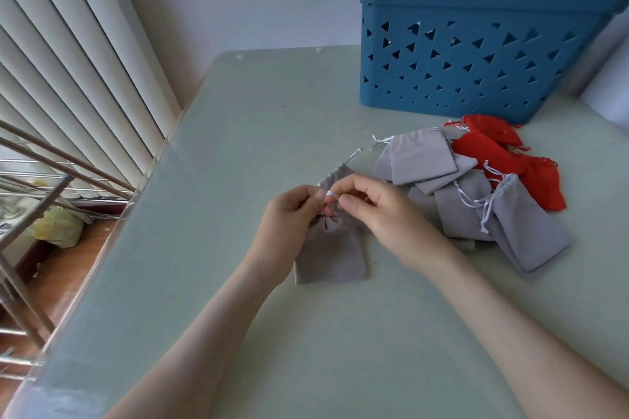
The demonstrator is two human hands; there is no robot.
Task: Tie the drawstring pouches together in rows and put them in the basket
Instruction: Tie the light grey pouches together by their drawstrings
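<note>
Both hands' fingers, left (289,211) and right (381,211), pinch white drawstring (329,194) above grey pouch (328,255) on worktop (238,146).

The table (238,333) filled the middle, and the basket (476,54) stood at its far right corner. Just in front of the basket lay a heap of pouches (418,156), overlapping one another, with further pouches (483,153) touching its right side. Near the centre one pouch (328,258) lay flat on the table, neck pointing away, between the left hand (289,214) and the right hand (381,214). Both pinched a drawstring (329,194) just above that neck. A second pouch (332,177) peeked out behind the hands. Blinds (68,61) hung along the table's left side.
</note>
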